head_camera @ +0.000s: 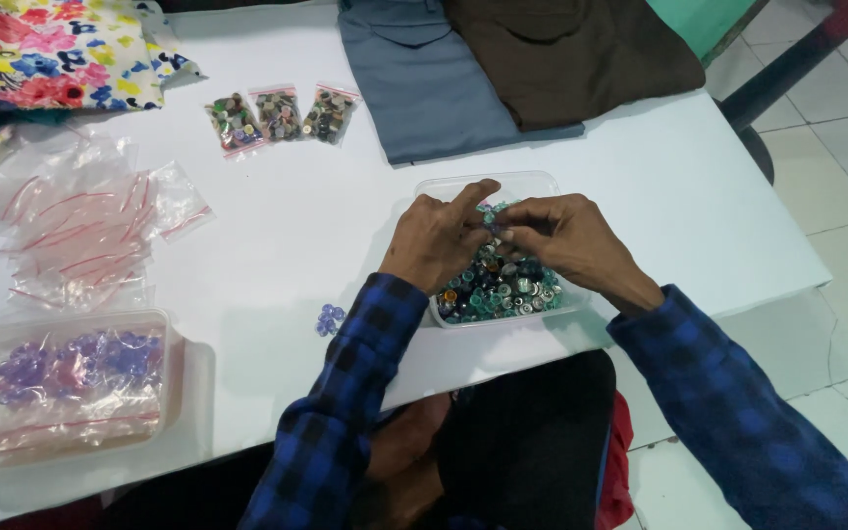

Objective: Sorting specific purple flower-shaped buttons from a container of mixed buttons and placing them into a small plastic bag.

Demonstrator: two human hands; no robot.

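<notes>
A clear plastic tub full of mixed buttons in green, black and silver sits on the white table in front of me. My left hand and my right hand hover over the tub, fingertips meeting above the buttons. They pinch something small between them, likely a button, too small to make out. Both sleeves are blue-and-black plaid.
A small heap of purple buttons lies left of my left arm. A clear tub holds bags of purple buttons. Empty zip bags lie at left, three filled bags behind. Folded grey and brown cloth and floral fabric lie at the back.
</notes>
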